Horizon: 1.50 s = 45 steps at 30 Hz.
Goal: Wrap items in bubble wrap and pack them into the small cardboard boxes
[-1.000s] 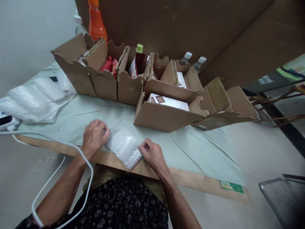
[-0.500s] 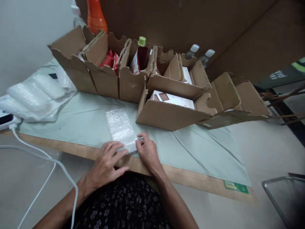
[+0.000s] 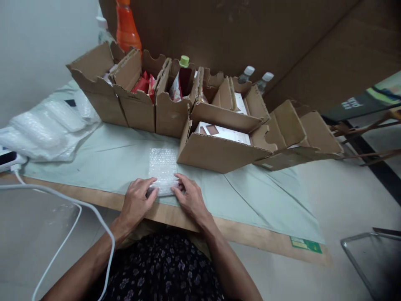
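A sheet of clear bubble wrap (image 3: 163, 163) lies flat on the pale green cloth near the table's front edge, its near end folded into a thicker roll. My left hand (image 3: 138, 195) pinches the left side of that fold between thumb and fingers. On the right side, my right hand (image 3: 189, 193) grips the fold the same way. Whether anything is inside the fold cannot be made out.
Several open cardboard boxes (image 3: 200, 152) stand behind the wrap, holding packets and white cartons. A pile of bubble wrap (image 3: 40, 129) lies at left. A white cable (image 3: 90, 205) loops near my left arm. Bottles, one orange (image 3: 128, 31), stand behind the boxes.
The bubble wrap has turned straighter toward me and its flat part is shorter. My left hand has moved from resting over its near end to gripping its left side.
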Available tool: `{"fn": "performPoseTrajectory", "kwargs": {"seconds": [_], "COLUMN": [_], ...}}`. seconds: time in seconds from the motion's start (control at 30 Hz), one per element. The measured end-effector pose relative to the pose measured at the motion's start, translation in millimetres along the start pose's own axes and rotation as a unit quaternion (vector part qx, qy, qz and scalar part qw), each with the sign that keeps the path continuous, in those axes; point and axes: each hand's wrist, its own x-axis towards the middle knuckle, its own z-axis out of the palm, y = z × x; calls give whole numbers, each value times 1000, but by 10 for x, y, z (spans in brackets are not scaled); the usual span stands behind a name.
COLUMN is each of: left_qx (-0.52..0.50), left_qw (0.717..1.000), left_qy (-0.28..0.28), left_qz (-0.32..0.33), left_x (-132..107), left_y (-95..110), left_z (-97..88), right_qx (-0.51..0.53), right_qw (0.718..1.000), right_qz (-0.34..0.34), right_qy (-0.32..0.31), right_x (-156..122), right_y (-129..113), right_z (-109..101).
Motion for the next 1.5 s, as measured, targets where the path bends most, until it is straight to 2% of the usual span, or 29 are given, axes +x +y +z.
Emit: {"fn": "performPoseTrajectory", "kwargs": {"seconds": [0.07,0.13,0.23,0.3,0.43,0.5,0.63,0.73,0.83,0.9,0.93,0.97,1.03,1.1,1.13,1.2,1.27,1.37,1.43,1.5], "left_qx": [48,77,83,55,-18,-35,-7,17,-56,-162,-231,-306,-453,-566,-603,-645,-654,-642,-636,-630], "left_qw": [999,997,996,998,997,997,1000,999,991,963,935,896,799,709,675,631,614,630,644,657], "left_qy": [-1,-11,0,5,-38,-44,-27,-26,1,21,27,32,31,10,-1,-10,8,32,24,5], "left_qz": [9,9,13,38,70,44,-4,-39,-118,-214,-269,-321,-395,-420,-425,-431,-441,-436,-424,-415], "left_x": [26,47,46,11,-91,-101,10,88,49,-23,-57,-81,-89,-44,-12,48,76,62,42,27], "left_y": [-23,-32,-25,-16,-11,-19,-68,-106,-95,-40,3,55,170,274,313,358,365,357,368,398], "left_z": [55,85,54,-13,-149,-154,-43,10,-38,-103,-135,-162,-193,-186,-172,-133,-98,-73,-64,-47], "right_qx": [-48,-97,-140,-128,-28,-10,-78,-125,-109,-64,-41,-18,21,54,68,78,68,99,194,299], "right_qw": [997,989,977,977,991,994,990,981,985,994,997,999,999,998,997,996,997,994,980,951], "right_qz": [-32,-89,-160,-166,-125,-109,-107,-146,-128,-81,-58,-39,-19,-14,-15,-21,-24,0,40,74], "right_qy": [55,74,7,-28,-26,-21,37,-12,-46,-28,-18,-13,-18,-34,-44,-49,-19,35,15,-35], "right_x": [-20,-68,-87,-52,-10,-35,-80,-28,91,158,177,184,165,113,82,22,-23,-65,-83,-99], "right_y": [3,3,-5,-12,-43,-64,-104,-105,-75,-71,-82,-105,-177,-263,-300,-342,-331,-246,-191,-168], "right_z": [29,9,-17,-8,-8,-34,-76,-39,25,44,43,37,21,14,13,9,-11,-75,-107,-106]}}
